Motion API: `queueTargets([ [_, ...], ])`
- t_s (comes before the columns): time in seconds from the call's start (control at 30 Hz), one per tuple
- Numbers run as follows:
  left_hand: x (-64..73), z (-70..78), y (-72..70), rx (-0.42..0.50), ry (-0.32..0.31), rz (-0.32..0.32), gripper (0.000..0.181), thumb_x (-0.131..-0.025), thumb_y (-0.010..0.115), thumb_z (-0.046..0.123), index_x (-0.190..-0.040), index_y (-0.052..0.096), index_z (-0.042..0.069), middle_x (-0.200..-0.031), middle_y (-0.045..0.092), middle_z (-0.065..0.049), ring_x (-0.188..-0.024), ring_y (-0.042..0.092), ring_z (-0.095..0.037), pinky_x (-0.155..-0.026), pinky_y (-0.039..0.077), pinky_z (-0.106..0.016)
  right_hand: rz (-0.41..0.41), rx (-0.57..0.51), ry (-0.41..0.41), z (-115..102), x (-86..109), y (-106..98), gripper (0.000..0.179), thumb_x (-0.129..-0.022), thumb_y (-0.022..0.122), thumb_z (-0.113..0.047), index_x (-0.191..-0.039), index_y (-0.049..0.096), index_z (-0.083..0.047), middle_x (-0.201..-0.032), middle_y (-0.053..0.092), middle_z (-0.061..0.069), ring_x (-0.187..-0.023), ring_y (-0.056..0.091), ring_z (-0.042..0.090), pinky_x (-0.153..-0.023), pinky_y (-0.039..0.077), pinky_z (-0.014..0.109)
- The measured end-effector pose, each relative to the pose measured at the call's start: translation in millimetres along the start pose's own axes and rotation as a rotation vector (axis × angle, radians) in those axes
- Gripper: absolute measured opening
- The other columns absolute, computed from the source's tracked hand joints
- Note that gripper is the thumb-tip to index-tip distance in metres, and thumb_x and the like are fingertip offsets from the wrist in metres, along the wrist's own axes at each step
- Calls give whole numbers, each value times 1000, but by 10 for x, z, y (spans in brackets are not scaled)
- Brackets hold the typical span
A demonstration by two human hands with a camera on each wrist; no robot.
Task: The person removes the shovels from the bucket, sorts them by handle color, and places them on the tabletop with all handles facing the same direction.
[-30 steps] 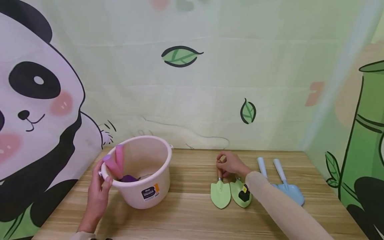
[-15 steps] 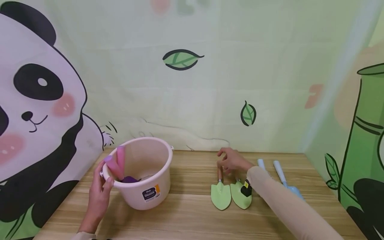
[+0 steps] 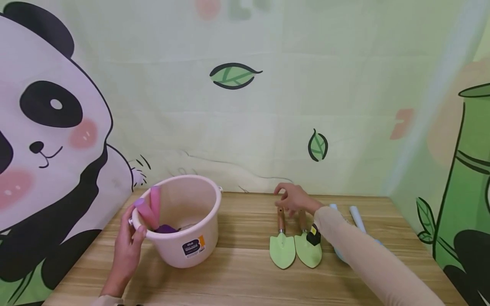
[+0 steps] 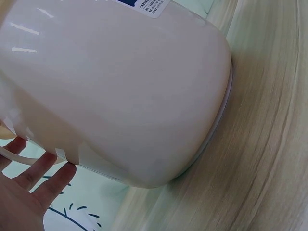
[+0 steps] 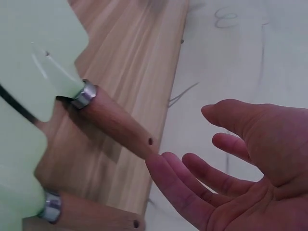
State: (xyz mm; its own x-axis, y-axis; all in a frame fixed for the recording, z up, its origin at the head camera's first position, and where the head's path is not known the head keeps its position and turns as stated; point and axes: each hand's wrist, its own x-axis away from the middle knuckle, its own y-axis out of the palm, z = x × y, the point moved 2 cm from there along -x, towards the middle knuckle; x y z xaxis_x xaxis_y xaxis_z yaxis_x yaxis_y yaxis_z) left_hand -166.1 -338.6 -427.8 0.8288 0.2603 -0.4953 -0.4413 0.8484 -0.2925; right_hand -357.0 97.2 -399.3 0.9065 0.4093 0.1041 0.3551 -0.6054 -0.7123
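My left hand holds the pale pink bucket at the left of its rim, thumb in front. In the left wrist view its fingers meet the bucket's outer wall near the white bail. Two pink handles lean inside the bucket, beside something purple at the bottom. My right hand hovers over two green trowels with brown wooden handles, its fingers loosely bent and empty. The left trowel and the right trowel lie side by side, blades toward me. One fingertip overlaps a handle end in the right wrist view.
Right of the green trowels lie two light blue hand tools, their handles pointing away and my right sleeve partly covering them. The wooden table ends at a printed cloth backdrop with a panda and leaves.
My right hand has come off the left green trowel's handle and risen slightly, its fingers spreading. The trowels stay on the table. My left hand keeps its place on the bucket.
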Motion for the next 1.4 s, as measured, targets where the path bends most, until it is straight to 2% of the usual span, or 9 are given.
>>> queueTargets([
  [0.17, -2, -28, -6, 3, 9, 2, 62, -104, 49, 10, -162, 29, 20, -153, 43, -9, -128, 46, 0, -94, 41, -8, 1, 14, -26, -102, 9, -36, 33, -97, 71, -13, -127, 59, -8, -111, 65, 18, -82, 68, 37, -65, 61, 40],
  [0.33, -2, -33, -11, -8, 7, 1, 62, -105, 49, 11, -162, 29, 20, -154, 43, -9, -129, 45, 0, -94, 41, -8, -13, 23, -46, -181, 14, -58, 34, -97, 72, -14, -128, 58, -9, -113, 65, 19, -83, 65, 31, -69, 62, 43],
  [0.57, 2, -21, -15, -10, 2, 2, 62, -105, 50, 11, -162, 29, 21, -154, 43, -9, -130, 45, 0, -95, 40, -8, -28, 60, -58, -229, -22, -67, 37, -97, 71, -15, -131, 58, -9, -121, 64, 22, -87, 66, 35, -69, 61, 44],
  [0.73, -7, -36, -17, -17, 3, -6, 63, -105, 50, 12, -163, 28, 21, -155, 42, -9, -130, 45, -1, -95, 40, -8, -30, 105, -73, -284, -39, -79, 38, -97, 72, -17, -132, 58, -10, -120, 65, 21, -86, 64, 27, -68, 61, 42],
  [0.97, 0, -27, -12, -4, 4, 2, 63, -104, 50, 11, -162, 29, 22, -153, 43, -5, -130, 45, 0, -96, 40, -8, -29, 120, -93, -385, -29, -105, 39, -96, 73, -20, -132, 59, -11, -119, 65, 20, -88, 66, 30, -70, 61, 45],
  [1.13, 3, -30, -6, 1, 6, 4, 62, -104, 49, 11, -162, 29, 21, -153, 43, -3, -129, 45, 0, -96, 40, -8, -26, 141, -137, -428, -41, -130, 40, -96, 73, -20, -132, 59, -10, -118, 66, 19, -86, 66, 27, -67, 61, 41],
  [1.33, 8, -27, 2, 2, 11, 12, 62, -104, 49, 10, -162, 30, 20, -152, 44, -4, -129, 45, 0, -96, 41, -9, -36, 152, -176, -529, -46, -182, 41, -97, 72, -21, -133, 58, -9, -123, 65, 22, -91, 66, 29, -64, 59, 37],
  [1.4, 9, -19, 5, 8, 15, 17, 62, -104, 49, 10, -162, 30, 20, -151, 44, -2, -129, 45, 0, -96, 40, -8, -37, 158, -184, -569, -45, -197, 41, -97, 72, -22, -133, 58, -10, -124, 64, 22, -93, 65, 29, -65, 59, 36],
])
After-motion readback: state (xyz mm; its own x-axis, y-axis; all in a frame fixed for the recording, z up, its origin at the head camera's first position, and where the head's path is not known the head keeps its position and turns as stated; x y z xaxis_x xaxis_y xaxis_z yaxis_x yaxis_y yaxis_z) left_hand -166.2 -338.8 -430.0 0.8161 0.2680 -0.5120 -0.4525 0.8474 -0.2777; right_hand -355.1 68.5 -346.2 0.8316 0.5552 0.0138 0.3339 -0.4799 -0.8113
